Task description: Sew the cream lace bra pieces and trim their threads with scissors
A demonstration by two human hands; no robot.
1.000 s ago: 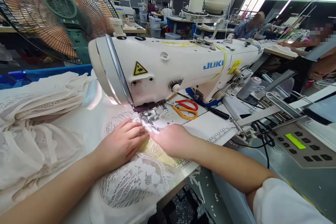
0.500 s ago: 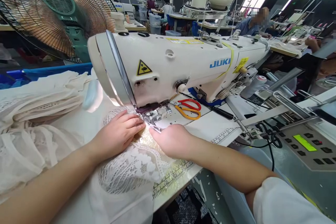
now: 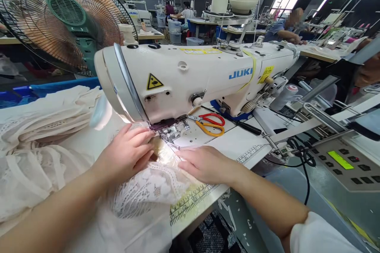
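A white lace garment piece [image 3: 148,189] lies over the front of the sewing machine bed. My left hand [image 3: 126,152] is beside the needle area, its fingers bent and closed on the lace at the machine's head. To the right, my right hand [image 3: 204,164] has its fingers pressed together on the fabric edge, by a narrow strip that runs toward the presser foot [image 3: 169,134]. The white sewing machine [image 3: 178,83] stands directly behind both hands. What lies beneath my left fingers is hidden.
Red-and-orange-handled scissors [image 3: 210,124] and a black-handled tool [image 3: 249,127] lie on the bed. Cream fabric [image 3: 44,126] is piled at left, with a large fan [image 3: 68,12] behind. A control panel [image 3: 350,166] is at right; a co-worker [image 3: 285,27] sits farther back.
My right hand has shifted slightly right and down, its fingers straighter along the fabric edge. My left hand has slid slightly left and down. The view has shifted a little.
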